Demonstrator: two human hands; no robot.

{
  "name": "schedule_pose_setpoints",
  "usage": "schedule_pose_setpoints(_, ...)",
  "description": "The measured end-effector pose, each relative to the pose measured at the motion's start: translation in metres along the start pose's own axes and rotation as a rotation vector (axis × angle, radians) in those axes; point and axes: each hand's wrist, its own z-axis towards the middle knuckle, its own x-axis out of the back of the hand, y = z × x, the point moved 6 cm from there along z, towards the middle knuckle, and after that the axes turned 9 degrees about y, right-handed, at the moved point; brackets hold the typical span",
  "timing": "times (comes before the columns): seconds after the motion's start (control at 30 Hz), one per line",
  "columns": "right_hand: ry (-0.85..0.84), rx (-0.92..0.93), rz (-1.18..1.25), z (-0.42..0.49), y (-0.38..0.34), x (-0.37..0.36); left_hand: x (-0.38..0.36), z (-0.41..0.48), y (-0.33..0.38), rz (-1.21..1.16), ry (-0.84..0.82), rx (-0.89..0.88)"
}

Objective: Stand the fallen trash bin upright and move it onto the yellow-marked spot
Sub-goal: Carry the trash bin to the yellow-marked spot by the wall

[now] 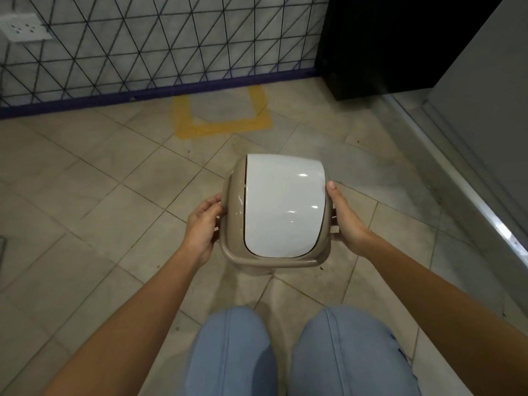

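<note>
A beige trash bin (274, 258) with a white swing lid stands upright, seen from above, over the tiled floor in the middle of the view. My left hand (201, 227) grips its left side just under the rim. My right hand (345, 218) grips the right side, thumb on the lid's edge. The bin's body and base are hidden below its top, so I cannot tell whether it rests on the floor. The yellow-marked spot (223, 128), a taped outline on the floor, lies farther ahead against the wall, apart from the bin.
A patterned wall with a dark blue skirting (160, 91) runs behind the marked spot. A black cabinet (380, 47) stands at the back right. A grey wall and metal floor rail (457, 178) line the right side. My knees in blue jeans (285, 355) are below.
</note>
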Motion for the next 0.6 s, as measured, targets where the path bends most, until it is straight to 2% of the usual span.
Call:
schedule_pose_setpoints(0.13, -0.06, 0.103, -0.033, -0.007, -0.006, -0.008, 0.011, 0.002, -0.01, 0.015, 0.049, 0.012)
schedule_pose_setpoints(0.3, -0.06, 0.154, -0.077, -0.009, 0.0, -0.011, 0.015, 0.005, -0.01, 0.099, 0.002, -0.009)
schedule_pose_setpoints(0.43, -0.015, 0.273, -0.139, -0.014, 0.002, -0.007, 0.018, 0.004, -0.007, 0.189, -0.008, -0.081)
schedule_pose_setpoints(0.6, -0.001, 0.421, -0.354, -0.025, 0.009, -0.007, 0.023, -0.01, -0.004, 0.231, -0.039, -0.216)
